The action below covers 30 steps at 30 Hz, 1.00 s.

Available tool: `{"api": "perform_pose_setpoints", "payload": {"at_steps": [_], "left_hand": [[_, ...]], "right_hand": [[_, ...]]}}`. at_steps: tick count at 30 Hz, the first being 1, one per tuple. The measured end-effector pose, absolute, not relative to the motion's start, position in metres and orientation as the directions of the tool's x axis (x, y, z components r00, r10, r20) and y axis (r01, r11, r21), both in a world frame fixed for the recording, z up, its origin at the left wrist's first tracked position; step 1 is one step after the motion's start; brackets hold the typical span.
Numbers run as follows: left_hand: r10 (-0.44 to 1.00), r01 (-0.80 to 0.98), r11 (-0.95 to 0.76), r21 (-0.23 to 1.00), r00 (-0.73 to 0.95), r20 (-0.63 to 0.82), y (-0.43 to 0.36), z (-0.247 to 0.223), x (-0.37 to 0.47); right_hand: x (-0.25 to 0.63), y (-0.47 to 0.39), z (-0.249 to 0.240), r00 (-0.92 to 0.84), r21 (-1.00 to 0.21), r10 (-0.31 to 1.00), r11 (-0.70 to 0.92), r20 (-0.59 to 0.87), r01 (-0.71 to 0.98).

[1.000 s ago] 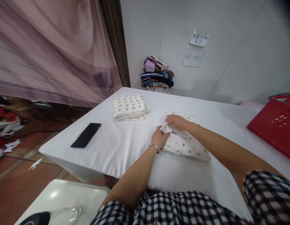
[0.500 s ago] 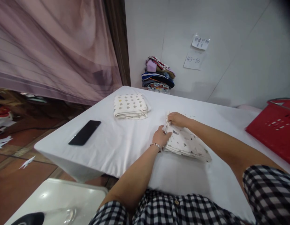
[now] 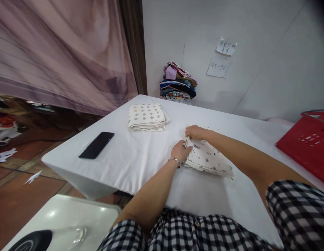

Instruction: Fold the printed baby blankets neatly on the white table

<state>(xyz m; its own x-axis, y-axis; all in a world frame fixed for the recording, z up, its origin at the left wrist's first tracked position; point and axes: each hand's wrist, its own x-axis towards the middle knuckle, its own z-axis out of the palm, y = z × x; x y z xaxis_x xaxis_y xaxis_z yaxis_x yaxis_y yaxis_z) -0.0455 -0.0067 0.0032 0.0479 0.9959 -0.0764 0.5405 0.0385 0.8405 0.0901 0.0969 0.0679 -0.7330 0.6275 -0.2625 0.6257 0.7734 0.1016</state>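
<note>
A folded white cloth (image 3: 206, 157) with small grey and brown prints lies on the white-covered table in front of me. My left hand (image 3: 181, 152) grips its near left edge, thumb on top and fingers at the side. At the far left corner, my right hand (image 3: 195, 132) is closed on the same edge, its fingertips partly hidden. The layers along that left edge stand slightly raised between my hands. Farther left lies a second folded cloth (image 3: 146, 116), white with grey tree-like prints and one yellow one; neither hand touches it.
A black phone (image 3: 97, 145) lies on the left of the table (image 3: 120, 164). A red basket (image 3: 306, 143) stands at the right edge. Behind the table is a pile of folded clothes (image 3: 178, 83). A white stool-like surface (image 3: 80, 209) is at lower left.
The view has shifted slightly. My right hand has moved a little left along the cloth's far corner, and the cloth's right end lies a bit flatter. My left hand keeps its grip.
</note>
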Motion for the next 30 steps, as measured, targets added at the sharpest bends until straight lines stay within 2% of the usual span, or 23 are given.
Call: {"api": "perform_pose_setpoints", "payload": {"at_steps": [6,9,15,19,24,30], "left_hand": [[0.996,0.577,0.032,0.816,0.051,-0.075,-0.007,0.005,-0.046],[0.994,0.591,0.042,0.805,0.056,-0.092,-0.007,0.005,-0.046],[0.994,0.583,-0.029,0.812,0.101,-0.037,-0.007,0.005,-0.047],[0.993,0.591,-0.029,0.806,0.108,-0.043,-0.009,0.008,-0.047],[0.992,0.605,-0.026,0.795,0.113,-0.053,-0.011,0.011,-0.047],[0.991,0.627,-0.059,0.777,0.127,-0.027,-0.009,0.009,-0.046]], "right_hand": [[0.086,0.101,0.068,-0.707,0.112,0.645,0.757,-0.292,0.644],[0.090,0.100,0.065,-0.698,0.076,0.661,0.739,-0.275,0.669],[0.106,0.102,0.056,-0.611,-0.011,0.789,0.612,-0.060,0.791],[0.121,0.102,0.046,-0.456,-0.107,0.890,0.452,-0.015,0.886],[0.134,0.098,0.034,-0.363,-0.267,0.931,0.338,-0.049,0.903],[0.133,0.099,0.029,-0.436,-0.285,0.895,0.395,-0.096,0.873]]}}
